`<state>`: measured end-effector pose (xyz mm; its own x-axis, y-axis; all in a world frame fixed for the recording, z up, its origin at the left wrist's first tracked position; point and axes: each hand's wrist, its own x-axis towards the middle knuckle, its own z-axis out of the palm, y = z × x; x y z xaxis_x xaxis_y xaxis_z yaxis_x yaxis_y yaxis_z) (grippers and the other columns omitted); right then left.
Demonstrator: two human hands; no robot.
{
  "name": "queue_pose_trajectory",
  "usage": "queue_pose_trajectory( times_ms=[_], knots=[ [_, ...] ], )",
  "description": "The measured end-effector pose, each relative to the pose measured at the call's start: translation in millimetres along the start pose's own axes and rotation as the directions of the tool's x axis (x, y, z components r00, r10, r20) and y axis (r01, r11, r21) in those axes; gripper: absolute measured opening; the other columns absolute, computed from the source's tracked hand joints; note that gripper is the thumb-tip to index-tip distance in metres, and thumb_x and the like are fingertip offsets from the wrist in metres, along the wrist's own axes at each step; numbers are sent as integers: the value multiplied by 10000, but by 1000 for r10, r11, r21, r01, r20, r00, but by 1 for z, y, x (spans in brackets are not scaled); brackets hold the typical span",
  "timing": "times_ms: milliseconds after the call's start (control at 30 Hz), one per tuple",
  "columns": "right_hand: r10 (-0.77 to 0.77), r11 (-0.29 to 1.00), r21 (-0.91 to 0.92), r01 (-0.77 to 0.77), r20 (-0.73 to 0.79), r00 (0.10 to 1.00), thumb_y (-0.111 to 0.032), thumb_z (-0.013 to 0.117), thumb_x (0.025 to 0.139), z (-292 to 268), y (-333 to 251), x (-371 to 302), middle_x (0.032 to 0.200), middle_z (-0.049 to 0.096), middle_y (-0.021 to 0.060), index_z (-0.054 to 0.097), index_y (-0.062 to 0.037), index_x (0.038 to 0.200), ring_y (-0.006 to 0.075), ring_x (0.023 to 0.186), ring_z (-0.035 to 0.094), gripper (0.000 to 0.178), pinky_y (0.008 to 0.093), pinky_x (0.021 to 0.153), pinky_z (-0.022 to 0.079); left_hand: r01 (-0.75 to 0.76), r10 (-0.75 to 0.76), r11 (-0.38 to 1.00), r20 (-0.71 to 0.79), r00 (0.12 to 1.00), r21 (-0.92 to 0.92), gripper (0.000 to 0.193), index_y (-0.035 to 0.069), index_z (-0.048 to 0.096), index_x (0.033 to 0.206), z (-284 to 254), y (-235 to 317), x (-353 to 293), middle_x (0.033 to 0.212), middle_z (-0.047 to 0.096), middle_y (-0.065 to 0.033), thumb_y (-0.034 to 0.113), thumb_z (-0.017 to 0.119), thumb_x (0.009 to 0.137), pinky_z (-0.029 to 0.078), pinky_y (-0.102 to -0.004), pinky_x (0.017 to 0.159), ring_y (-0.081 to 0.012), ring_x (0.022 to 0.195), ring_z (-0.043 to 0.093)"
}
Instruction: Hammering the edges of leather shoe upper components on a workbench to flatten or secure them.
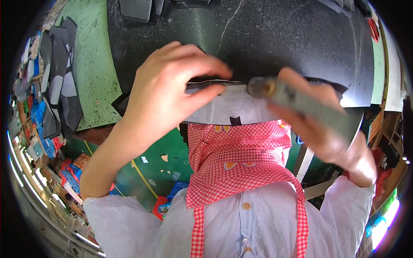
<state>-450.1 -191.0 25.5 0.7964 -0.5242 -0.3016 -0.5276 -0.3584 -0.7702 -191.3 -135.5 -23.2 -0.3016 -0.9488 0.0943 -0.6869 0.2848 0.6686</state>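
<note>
A black sheet piece with a pale grey-white backing point(243, 103) lies along the near edge of the black work surface. A small dark notch-shaped mark shows at its near edge. My left hand point(165, 84) bends over its upper, folded edge, thumb on the pale side and fingers on the far side, closed about that edge. In my right hand point(318, 116) is a grey bar-shaped tool point(303, 101) with a rounded end and a brass-coloured spot. The tool is smeared by motion, so its kind is unclear. Its rounded end is over the pale backing, right of my left fingertips.
The black work surface point(185, 41) rests on a green tabletop point(92, 56). Dark grey cut pieces point(60, 73) are heaped at the far left, and more grey pieces point(137, 9) lie at the back. Red handles point(374, 30) show at the right edge. Scraps dot the green floor point(150, 172).
</note>
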Motion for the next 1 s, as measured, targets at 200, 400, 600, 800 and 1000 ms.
queue_pose_trajectory(
  times_ms=[200,400,600,800,1000],
  knots=[
    [166,981,94,-171,59,984,-56,683,950,0,-12,14,880,613,191,628,35,1037,278,745,686,137,386,621,500,-116,137,964,-73,988,238,235,126,794,899,2,6,-19,891,645,-35,59,826,676,496,-364,758,-240,855,614],
    [-228,967,-139,212,-115,967,-39,686,932,3,-8,34,834,648,171,588,33,1113,308,726,697,219,398,619,523,-174,217,931,-105,970,321,198,97,771,847,0,-3,-38,910,672,-54,81,832,660,499,-372,745,-260,875,612],
    [-355,912,-254,322,-96,930,-48,693,923,12,-15,36,838,643,178,552,43,1129,308,683,683,266,382,582,511,-41,44,997,-52,998,71,240,114,772,876,-11,-20,-44,901,654,-24,94,833,644,498,-379,759,-252,901,597],
    [-88,991,-101,92,44,995,-33,659,958,32,-32,40,777,563,139,567,26,1097,259,593,615,176,356,546,456,-62,65,997,-73,995,37,238,111,765,856,-21,-30,-51,923,649,-36,99,843,631,501,-390,753,-259,899,590],
    [-121,966,-223,130,51,991,-29,643,968,46,-43,45,779,573,143,541,14,1090,276,608,641,165,371,523,472,-210,228,960,-87,970,185,236,94,762,858,-27,-39,-62,970,657,-53,69,845,639,512,-391,789,-294,939,594]
  ],
)
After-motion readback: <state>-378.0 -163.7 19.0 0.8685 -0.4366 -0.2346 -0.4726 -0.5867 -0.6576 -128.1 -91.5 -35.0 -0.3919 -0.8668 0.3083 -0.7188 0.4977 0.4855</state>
